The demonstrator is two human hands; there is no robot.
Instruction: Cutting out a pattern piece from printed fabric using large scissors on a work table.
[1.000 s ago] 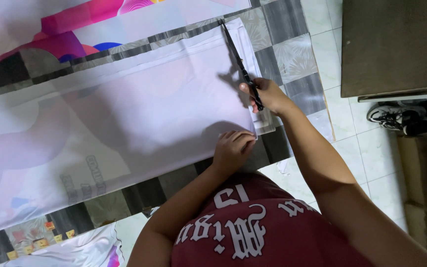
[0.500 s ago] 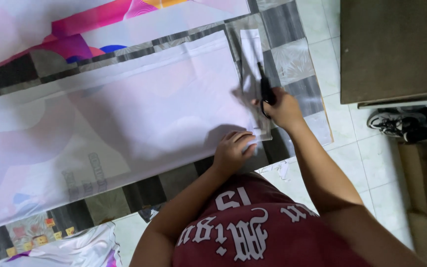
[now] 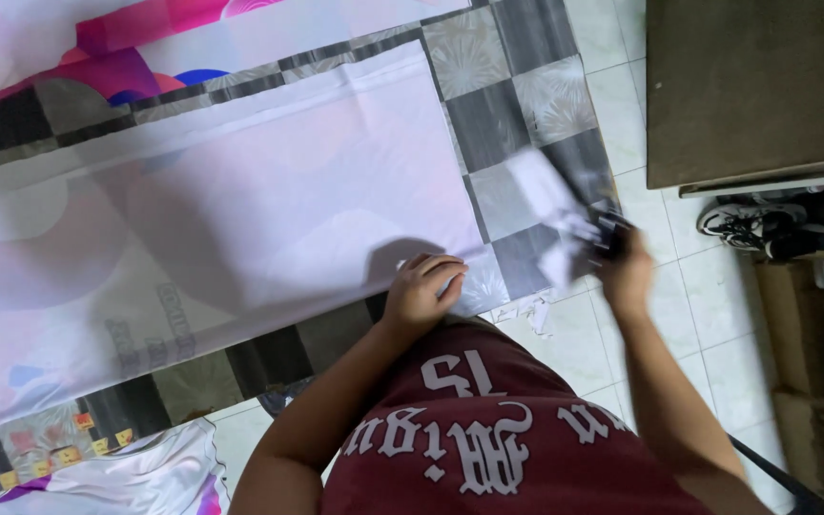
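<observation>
White sheet (image 3: 240, 191) under flat left hand (image 3: 419, 291) | right hand (image 3: 622, 262) grasping scissors (image 3: 607, 234), blurred strip (image 3: 550, 215)

sheet (image 3: 240, 200): pale pink-white; mat (image 3: 517, 76): grey-black checks; shirt (image 3: 488, 429): maroon, white print

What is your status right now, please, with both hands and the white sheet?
Left hand flat on white sheet, near its corner. Right hand off the sheet, gripping dark scissors and cut strip; blurred. Paper scraps beside mat.
</observation>
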